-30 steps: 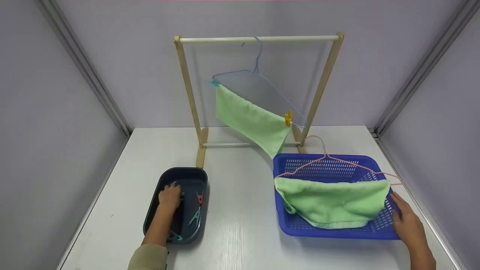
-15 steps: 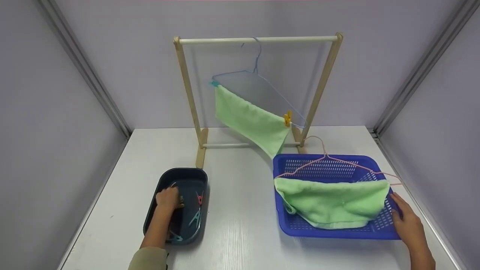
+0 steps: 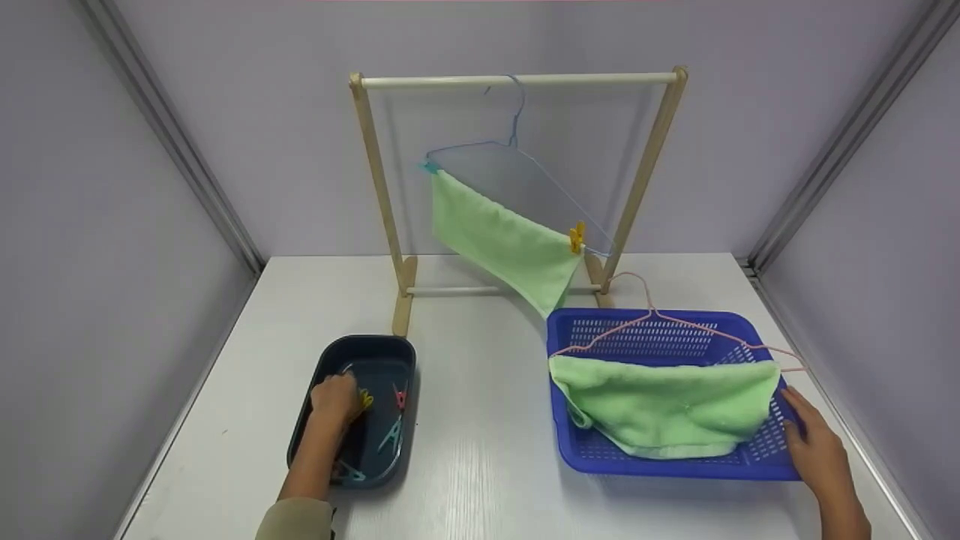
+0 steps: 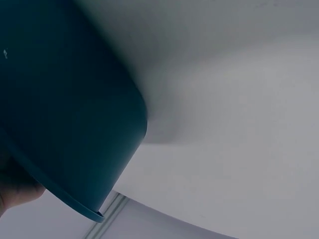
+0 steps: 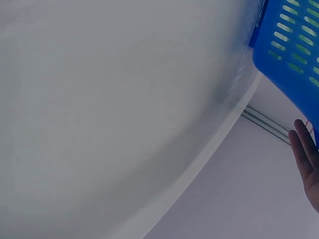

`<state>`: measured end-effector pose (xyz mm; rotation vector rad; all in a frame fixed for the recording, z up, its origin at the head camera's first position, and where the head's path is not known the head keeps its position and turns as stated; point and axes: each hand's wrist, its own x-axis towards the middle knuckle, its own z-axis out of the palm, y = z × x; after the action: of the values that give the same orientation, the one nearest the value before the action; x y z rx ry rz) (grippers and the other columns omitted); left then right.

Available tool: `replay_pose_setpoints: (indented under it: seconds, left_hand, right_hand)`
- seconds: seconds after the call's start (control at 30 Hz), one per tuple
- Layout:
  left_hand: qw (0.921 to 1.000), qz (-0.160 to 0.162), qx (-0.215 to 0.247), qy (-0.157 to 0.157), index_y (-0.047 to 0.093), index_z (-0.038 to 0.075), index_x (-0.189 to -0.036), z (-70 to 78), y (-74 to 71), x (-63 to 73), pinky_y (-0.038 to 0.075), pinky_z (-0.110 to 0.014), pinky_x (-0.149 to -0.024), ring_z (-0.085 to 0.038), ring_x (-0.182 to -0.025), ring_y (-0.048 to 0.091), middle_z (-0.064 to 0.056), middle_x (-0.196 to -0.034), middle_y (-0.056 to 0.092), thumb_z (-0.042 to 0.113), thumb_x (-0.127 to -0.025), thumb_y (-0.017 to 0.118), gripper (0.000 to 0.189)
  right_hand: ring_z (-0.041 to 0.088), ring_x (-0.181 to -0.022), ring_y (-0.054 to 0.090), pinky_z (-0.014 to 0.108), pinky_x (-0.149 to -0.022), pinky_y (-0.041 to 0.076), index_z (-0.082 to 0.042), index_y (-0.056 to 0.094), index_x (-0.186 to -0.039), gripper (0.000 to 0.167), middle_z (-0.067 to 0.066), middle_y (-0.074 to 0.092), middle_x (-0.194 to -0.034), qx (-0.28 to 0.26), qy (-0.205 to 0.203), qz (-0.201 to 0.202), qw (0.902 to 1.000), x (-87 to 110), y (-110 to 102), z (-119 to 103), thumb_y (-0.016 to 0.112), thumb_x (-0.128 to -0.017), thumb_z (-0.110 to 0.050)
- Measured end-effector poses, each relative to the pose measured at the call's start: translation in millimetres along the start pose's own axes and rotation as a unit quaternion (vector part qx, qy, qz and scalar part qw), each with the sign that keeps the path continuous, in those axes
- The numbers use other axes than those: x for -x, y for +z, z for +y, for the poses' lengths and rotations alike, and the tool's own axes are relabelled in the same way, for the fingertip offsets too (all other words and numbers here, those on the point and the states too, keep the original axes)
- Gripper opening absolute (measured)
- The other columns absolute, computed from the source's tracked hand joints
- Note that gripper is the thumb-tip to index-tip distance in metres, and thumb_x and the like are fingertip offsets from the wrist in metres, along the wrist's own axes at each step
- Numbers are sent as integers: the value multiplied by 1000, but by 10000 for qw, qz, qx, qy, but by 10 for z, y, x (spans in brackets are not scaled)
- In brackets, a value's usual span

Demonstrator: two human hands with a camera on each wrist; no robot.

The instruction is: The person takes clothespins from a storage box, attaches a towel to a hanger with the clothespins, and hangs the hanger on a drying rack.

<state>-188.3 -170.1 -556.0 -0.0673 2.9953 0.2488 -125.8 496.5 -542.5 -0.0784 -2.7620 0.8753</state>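
My left hand (image 3: 335, 400) is down in a dark blue tray (image 3: 409, 352), its fingers curled. A yellow clothespin (image 3: 366, 400) sticks out on the thumb side of that hand; the fingertips are hidden. A red clothespin (image 3: 400, 398) and a teal clothespin (image 3: 391, 435) lie in the tray to the right. My right hand (image 3: 819, 450) rests against the right side of a blue basket (image 3: 675, 469), fingers straight in the right wrist view. Across the basket lie a pink hanger (image 3: 651, 309) and a light green towel (image 3: 667, 405). The left wrist view shows mostly the tray's outer wall (image 4: 75, 109).
Behind stands a wooden drying rack (image 3: 375, 180) with a white top bar. On it hangs a blue hanger (image 3: 514, 131) holding a tilted green towel (image 3: 502, 232), clipped by a teal clothespin (image 3: 430, 166) and a yellow one. Pale walls enclose the white table (image 3: 465, 420).
My left hand has curled its fingers in the tray and pulled back slightly, and the yellow clothespin has come into view beside it. The right hand and basket stay put.
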Motion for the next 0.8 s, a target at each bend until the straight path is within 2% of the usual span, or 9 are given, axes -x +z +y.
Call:
replay_pose_setpoints:
  seconds: [0.1,0.13,0.27,0.33,0.37,0.53,0.8]
  left_hand:
    - [9999,64,146,24,56,-14,-105,6,0,11,49,-51,-65,-43,-81,57,-30,-89,59,14,-82,65,38]
    - [9996,201,196,80,57,-13,-102,-6,23,5,49,-51,-62,-43,-78,58,-29,-86,59,13,-82,65,34]
    - [9980,353,516,133,56,-13,-101,-9,30,16,48,-51,-60,-43,-75,58,-28,-85,58,9,-82,64,30]
    - [9972,349,648,130,56,-13,-101,-19,35,11,48,-50,-59,-41,-73,58,-27,-84,58,7,-82,64,29]
    - [9970,241,728,73,55,-13,-101,-14,12,20,48,-50,-60,-41,-74,58,-28,-85,57,5,-82,64,28]
    - [9957,177,905,70,54,-5,-79,-47,-1,37,45,-44,-53,-30,-62,53,-21,-74,56,-2,-77,63,9]
    - [9930,327,1124,132,58,0,-67,-91,29,35,45,-40,-51,-24,-56,53,-10,-63,56,-1,-75,69,13]
  right_hand:
    - [52,-123,24,63,-97,17,2,33,-138,47,25,27,-142,11,55,-24,10000,1,-4,1,38,-92,3]
    - [52,-123,24,63,-98,16,2,32,-139,47,24,26,-143,9,75,-39,10000,3,-7,1,38,-92,3]
    - [52,-123,24,63,-97,16,0,31,-139,47,23,25,-143,26,127,-59,9999,10,-16,0,39,-93,2]
    - [52,-123,24,63,-97,17,0,32,-139,47,23,26,-143,9,106,-30,9999,12,-16,0,39,-93,2]
    - [52,-123,25,63,-97,18,0,33,-139,46,23,27,-143,1,92,-3,10000,11,-14,-2,39,-93,2]
    - [53,-121,26,64,-95,20,0,35,-138,46,22,27,-143,-40,27,70,10000,12,-7,-2,40,-93,2]
    - [55,-120,26,68,-90,22,0,33,-139,45,24,26,-142,38,161,-85,9998,7,-24,-4,40,-94,-1]
